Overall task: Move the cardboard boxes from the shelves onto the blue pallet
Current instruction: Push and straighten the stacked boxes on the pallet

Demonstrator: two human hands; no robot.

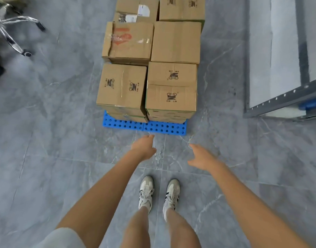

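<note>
The cardboard boxes (171,97) sit stacked on the blue pallet (144,126), packed side by side in two columns and more than one layer, covering all but its near strip. The pallet lies on the grey tiled floor (55,140). Just short of its near edge, both hands reach forward above the floor, apart from the boxes and touching none. The left hand (143,147) is closest to the pallet, its fingers (151,137) loosely relaxed and holding nothing. The right hand (202,158), a little nearer the person, has its fingers (193,146) spread and released, also empty. Below them stand two white shoes (146,192). A metal shelf frame (278,102) stands to the right, well apart from the pallet, and a chrome chair base (12,38) shows at the upper left.
</note>
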